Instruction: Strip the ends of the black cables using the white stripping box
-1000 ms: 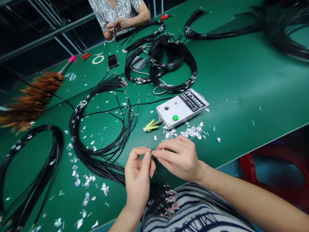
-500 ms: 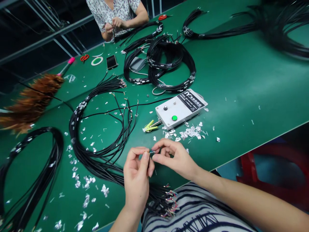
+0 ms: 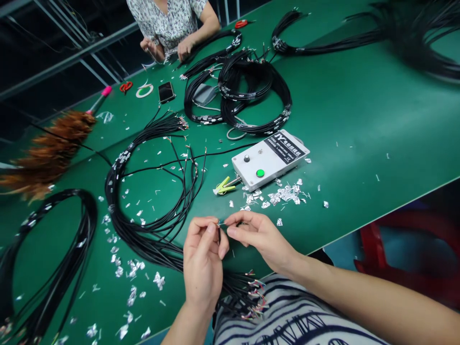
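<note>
My left hand [image 3: 203, 261] is closed in a pinch on the end of a thin black cable [image 3: 219, 235], held upright above the green table [image 3: 359, 120]. My right hand [image 3: 260, 235] pinches the fine wire tip [image 3: 222, 223] sticking out of that cable end, fingertips almost touching the left thumb. Below my hands a bundle of black cables [image 3: 151, 239] runs to my lap, its stripped coloured ends [image 3: 253, 297] fanned out there. A white control box [image 3: 269, 159] with a green button lies just beyond my hands.
Silver foil scraps [image 3: 285, 194] litter the table. A yellow-green clip [image 3: 223, 186] lies by the box. Coiled cable bundles [image 3: 251, 96] sit farther back, another loop [image 3: 53, 249] at left, a feather duster [image 3: 50, 148], a phone [image 3: 166, 91]. A person [image 3: 168, 24] works opposite.
My hands stayed together at the cable end, shifting slightly left and nearer. The person opposite lowered both hands to the table.
</note>
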### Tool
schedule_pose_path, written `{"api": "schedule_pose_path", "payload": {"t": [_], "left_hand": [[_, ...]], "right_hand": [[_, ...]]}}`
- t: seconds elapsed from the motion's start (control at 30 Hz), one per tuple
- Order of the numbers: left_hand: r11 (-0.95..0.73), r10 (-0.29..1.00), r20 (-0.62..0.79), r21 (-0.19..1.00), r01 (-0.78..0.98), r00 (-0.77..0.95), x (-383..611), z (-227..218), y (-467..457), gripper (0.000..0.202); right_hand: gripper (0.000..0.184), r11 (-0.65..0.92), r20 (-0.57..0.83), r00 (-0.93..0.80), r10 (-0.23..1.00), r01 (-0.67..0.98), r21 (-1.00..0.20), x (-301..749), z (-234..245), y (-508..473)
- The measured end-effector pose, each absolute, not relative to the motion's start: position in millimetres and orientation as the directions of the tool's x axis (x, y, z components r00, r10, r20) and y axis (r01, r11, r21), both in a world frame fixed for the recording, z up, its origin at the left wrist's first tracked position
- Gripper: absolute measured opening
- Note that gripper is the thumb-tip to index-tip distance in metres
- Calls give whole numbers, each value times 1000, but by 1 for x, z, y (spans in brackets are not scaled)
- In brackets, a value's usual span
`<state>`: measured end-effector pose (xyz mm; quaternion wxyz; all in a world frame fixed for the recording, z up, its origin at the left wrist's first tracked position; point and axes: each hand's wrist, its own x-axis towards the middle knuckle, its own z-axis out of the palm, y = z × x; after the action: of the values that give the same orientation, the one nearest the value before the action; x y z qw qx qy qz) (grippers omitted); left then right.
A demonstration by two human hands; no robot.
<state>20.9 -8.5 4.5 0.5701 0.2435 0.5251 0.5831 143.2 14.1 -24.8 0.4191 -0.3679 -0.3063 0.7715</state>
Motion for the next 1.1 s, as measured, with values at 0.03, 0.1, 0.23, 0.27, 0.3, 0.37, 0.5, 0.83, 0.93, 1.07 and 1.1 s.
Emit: {"api": "schedule_pose_path", "payload": {"t": [0.03, 0.1, 0.23, 0.27, 0.3, 0.37, 0.5, 0.83, 0.93, 1.07, 1.1], "left_hand": [[207, 919, -322, 885, -418, -226, 21, 5, -8, 18], [221, 920, -333, 876, -428, -207, 21, 5, -8, 18], [220, 932, -318, 877, -427, -174, 20, 6, -8, 14], [217, 935, -313, 878, -427, -169, 20, 7, -8, 14], [219, 937, -312, 878, -426, -161, 19, 7, -8, 15], [251, 934, -330, 877, -410, -134, 17, 8, -9, 21], [352, 920, -385, 894, -277, -72, 16, 7, -9, 34], [283, 923, -341, 916, -284, -179, 26, 4, -6, 24], [261, 917, -323, 930, -260, -234, 30, 2, -9, 24], [166, 949, -156, 986, 13, -273, 29, -3, -15, 17], [132, 956, -100, 986, 99, -276, 28, -4, -15, 15]], "right_hand": [[29, -453, -292, -389, 874, -436, -778, 142, -24, 14], [30, -444, -260, -413, 873, -453, -773, 137, -23, 15], [29, -426, -264, -392, 881, -415, -804, 131, -24, 16], [28, -416, -262, -381, 887, -408, -813, 131, -25, 16], [27, -405, -255, -375, 891, -407, -819, 131, -25, 17], [25, -389, -232, -377, 897, -419, -820, 133, -27, 17], [23, -392, -227, -382, 896, -438, -809, 136, -29, 16], [19, -238, -139, -321, 937, -293, -926, 148, -29, 18], [17, -67, -26, -270, 962, -144, -987, 152, -28, 19], [16, 183, 158, -283, 946, 62, -981, 158, -28, 22], [16, 248, 206, -294, 933, 113, -962, 161, -28, 23]]}}
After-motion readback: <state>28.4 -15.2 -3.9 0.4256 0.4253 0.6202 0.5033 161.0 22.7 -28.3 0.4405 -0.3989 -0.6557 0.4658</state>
